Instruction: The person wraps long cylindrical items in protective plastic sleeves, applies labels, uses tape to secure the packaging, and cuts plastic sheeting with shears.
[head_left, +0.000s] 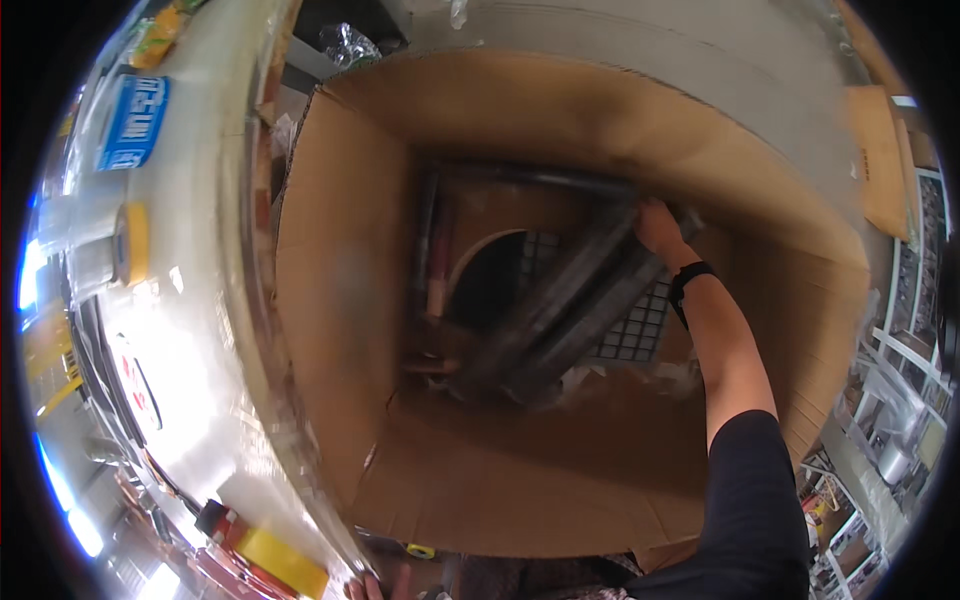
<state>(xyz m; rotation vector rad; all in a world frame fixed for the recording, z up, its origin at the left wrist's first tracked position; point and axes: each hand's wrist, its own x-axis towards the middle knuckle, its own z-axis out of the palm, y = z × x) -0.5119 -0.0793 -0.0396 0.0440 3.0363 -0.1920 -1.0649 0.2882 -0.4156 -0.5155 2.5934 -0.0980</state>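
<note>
From here I can't tell the left hand [372, 588]'s grip. Inside the carton [335, 290], blurred dark bars [560, 300] slant across a gridded panel [632, 328]; the right hand [660, 230]'s grip looks closed round their upper end; slow handling would spare the panel.
</note>
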